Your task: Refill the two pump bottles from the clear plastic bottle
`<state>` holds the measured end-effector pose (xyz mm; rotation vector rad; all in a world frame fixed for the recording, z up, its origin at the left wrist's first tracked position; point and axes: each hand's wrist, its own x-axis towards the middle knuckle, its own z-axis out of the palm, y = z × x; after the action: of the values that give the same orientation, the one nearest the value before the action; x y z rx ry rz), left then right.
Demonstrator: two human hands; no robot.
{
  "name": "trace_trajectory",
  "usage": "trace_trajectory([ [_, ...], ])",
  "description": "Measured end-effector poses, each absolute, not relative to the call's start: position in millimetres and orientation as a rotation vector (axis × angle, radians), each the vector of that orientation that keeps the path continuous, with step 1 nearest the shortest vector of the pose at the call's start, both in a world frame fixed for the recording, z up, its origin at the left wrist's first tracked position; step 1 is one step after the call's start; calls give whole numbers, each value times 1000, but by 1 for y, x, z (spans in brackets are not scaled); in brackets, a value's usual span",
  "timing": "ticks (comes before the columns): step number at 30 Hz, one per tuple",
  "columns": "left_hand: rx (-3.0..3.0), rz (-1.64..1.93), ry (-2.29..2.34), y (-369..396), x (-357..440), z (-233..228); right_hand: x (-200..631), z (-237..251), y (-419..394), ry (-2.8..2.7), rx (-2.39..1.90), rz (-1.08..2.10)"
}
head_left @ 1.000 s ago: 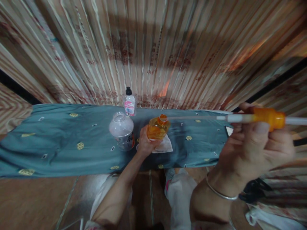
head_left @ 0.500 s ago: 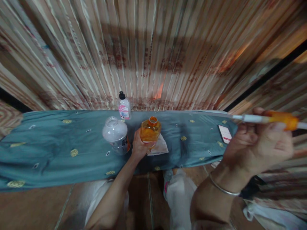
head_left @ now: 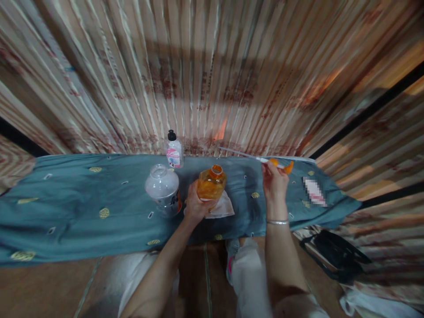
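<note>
Your left hand [head_left: 195, 204] reaches forward over the cloth [head_left: 82, 207], fingers wrapped around the lower body of the orange bottle [head_left: 211, 184], which stands upright with its neck uncapped. Your right hand [head_left: 274, 180] is raised just right of it, wrist bent up, fingertips pinched on the pump [head_left: 280, 165]; the pump's orange head points right and its thin dip tube [head_left: 238, 153] slants up and left, free of the bottle's mouth and ending above and just to the right of it. A bangle [head_left: 277, 222] circles your right wrist. Under the bottle lies a white tissue [head_left: 223, 207]. Just left of your left hand stands a clear jar [head_left: 162, 187], close to the knuckles but whether it touches them cannot be told; behind it, near the striped curtain [head_left: 212, 75], stands a small bottle [head_left: 174, 150] with a black cap. To the right of your right hand a phone [head_left: 314, 192] lies flat on the cloth. A dark bag [head_left: 334, 256] rests on the floor at lower right.
</note>
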<state>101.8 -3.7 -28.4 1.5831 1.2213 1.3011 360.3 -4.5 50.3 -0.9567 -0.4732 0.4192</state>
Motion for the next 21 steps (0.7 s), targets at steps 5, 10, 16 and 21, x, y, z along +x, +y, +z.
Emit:
trace_trajectory([
  [5, 1572, 1303, 1179, -6, 99, -26, 345, 39, 24, -793, -1183, 231],
  [10, 1568, 1308, 1158, -6, 99, -28, 339, 42, 42, -1407, -1578, -101],
  [16, 1586, 1315, 1127, -7, 99, -27, 311, 34, 68, -2366, -1910, -376],
  [21, 1588, 1319, 1122, -8, 99, -25, 277, 10, 94, -2516, -1947, -347],
])
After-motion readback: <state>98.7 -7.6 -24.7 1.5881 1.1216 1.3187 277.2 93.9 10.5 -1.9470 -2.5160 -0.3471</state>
